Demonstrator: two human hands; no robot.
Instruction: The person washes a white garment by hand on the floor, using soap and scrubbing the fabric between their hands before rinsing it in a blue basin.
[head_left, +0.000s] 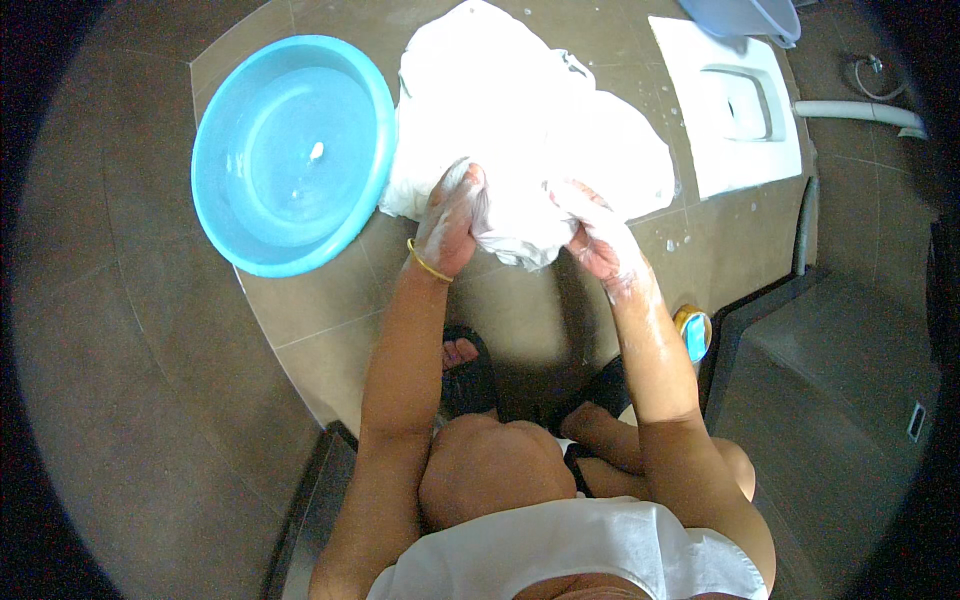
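Observation:
A wet white cloth (510, 97) lies bunched on the tiled floor before me, its near edge lifted between my hands. My left hand (454, 217), with a yellow bangle at the wrist and suds on the skin, grips the left part of that edge. On the other side my right hand (600, 232) holds a fold of the same cloth; lather coats it up to the forearm. Some fingers of both hands are hidden by the fabric. Left of the cloth stands a round blue plastic basin (292, 259) with water and a small white piece in it.
A white squat toilet (679, 97) is set in the floor at the upper right, with a pale bucket (750, 19) beyond it and a white pipe (855, 111) beside it. A small round container with a blue bar (696, 337) sits right of my right forearm. Foam spots dot the tiles.

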